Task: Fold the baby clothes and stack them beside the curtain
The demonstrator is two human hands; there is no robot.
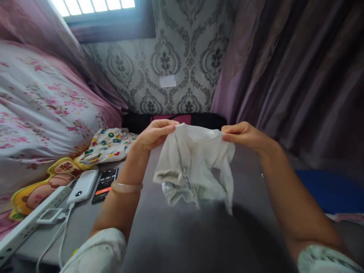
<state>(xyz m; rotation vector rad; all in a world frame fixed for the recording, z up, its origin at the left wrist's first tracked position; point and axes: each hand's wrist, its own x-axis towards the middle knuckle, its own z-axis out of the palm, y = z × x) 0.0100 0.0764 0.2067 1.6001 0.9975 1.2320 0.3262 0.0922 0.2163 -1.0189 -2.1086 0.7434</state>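
Note:
A small white shirt (200, 157) hangs in the middle of the head view, above a grey surface (182, 235). My left hand (157, 132) pinches its top edge at the left, thumb pressed to the fingers. At the opposite end of that edge, my right hand (241, 134) grips the cloth in the same way. Between the two hands the upper edge is stretched nearly straight. Below it the fabric falls in loose folds, with a sleeve drooping on each side. The lower hem looks bunched and uneven.
Left of my forearm lie a phone (105, 185) showing a timer, a white power bank (83, 185), a power strip (34, 223) and cables. Behind them is a folded colourful-print cloth (110, 144). A blue item (327, 191) lies at right. Curtains (284, 76) hang beside the wall.

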